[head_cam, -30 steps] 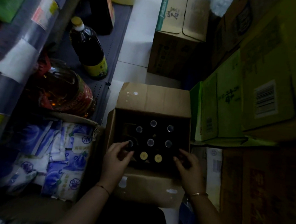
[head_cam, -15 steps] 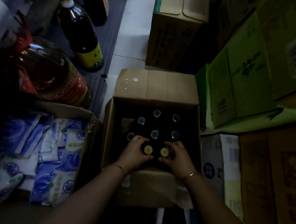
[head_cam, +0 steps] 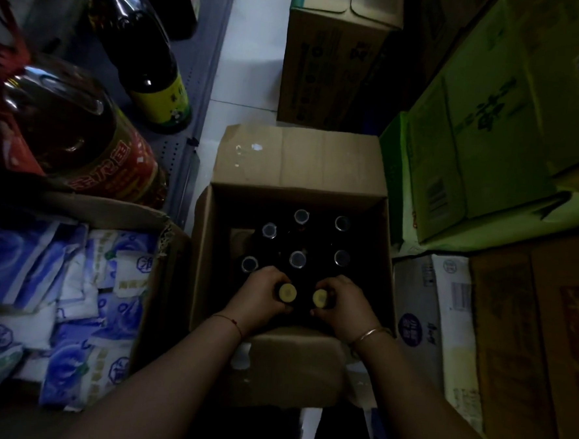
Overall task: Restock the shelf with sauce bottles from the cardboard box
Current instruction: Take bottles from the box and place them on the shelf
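Head view: the cardboard box (head_cam: 202,248) sits open on the floor at centre frame. Six clear-capped bottles (head_cam: 297,259) stand in its 12 o'clock half.

A second ago both hands were spread over the near row. Now the left hand (head_cam: 259,297) is wrapped round the neck of the left yellow-capped bottle (head_cam: 287,292). The right hand (head_cam: 345,304) is wrapped round the right yellow-capped bottle (head_cam: 320,297). Both bottles are at 6 o'clock inside the box.

The grips look set, so lifting the pair toward the shelf (head_cam: 202,78) at 11 o'clock should come next.

The bottle bodies and labels are lost in shadow. I cannot tell whether either bottle has left the box floor. The shelf is cut off at the left and top edges.
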Motion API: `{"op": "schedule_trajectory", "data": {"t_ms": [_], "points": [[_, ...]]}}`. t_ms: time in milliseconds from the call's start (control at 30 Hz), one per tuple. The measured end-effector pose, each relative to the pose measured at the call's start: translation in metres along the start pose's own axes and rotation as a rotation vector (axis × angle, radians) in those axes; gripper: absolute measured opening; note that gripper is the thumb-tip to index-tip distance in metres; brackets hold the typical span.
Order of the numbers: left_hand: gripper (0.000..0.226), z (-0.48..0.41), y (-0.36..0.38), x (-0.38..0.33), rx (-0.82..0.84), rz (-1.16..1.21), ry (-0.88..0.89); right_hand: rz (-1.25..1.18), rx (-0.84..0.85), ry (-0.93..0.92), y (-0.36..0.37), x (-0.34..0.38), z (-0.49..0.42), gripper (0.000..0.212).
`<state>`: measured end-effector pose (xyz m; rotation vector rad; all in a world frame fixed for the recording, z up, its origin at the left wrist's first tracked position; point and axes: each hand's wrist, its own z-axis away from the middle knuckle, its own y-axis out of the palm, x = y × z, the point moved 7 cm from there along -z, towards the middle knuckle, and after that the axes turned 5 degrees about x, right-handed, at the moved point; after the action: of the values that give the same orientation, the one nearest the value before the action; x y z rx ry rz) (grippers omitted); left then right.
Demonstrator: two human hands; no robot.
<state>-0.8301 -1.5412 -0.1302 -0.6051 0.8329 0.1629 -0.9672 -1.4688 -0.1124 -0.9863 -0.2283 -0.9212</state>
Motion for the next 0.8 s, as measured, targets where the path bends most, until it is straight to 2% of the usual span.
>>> {"op": "schedule_trajectory", "data": {"t_ms": [133, 433, 600, 800], "points": [[0.032, 0.003, -0.003, -0.004, -0.031, 0.003, 0.043, 0.013, -0.027, -0.01, -0.002, 0.0, 0.003, 0.038], [0.032, 0.033, -0.032, -0.04, -0.163, 0.069, 0.104, -0.04, -0.185, -0.106, -0.041, 0.028, 0.046, 0.033], [0.023, 0.079, -0.084, -0.103, -0.278, 0.107, 0.166, -0.026, -0.252, -0.174, -0.106, 0.085, 0.093, 0.033], [0.022, 0.165, -0.173, -0.212, -0.41, 0.1, 0.287, 0.045, -0.319, -0.372, -0.202, 0.196, 0.176, 0.026]]}}
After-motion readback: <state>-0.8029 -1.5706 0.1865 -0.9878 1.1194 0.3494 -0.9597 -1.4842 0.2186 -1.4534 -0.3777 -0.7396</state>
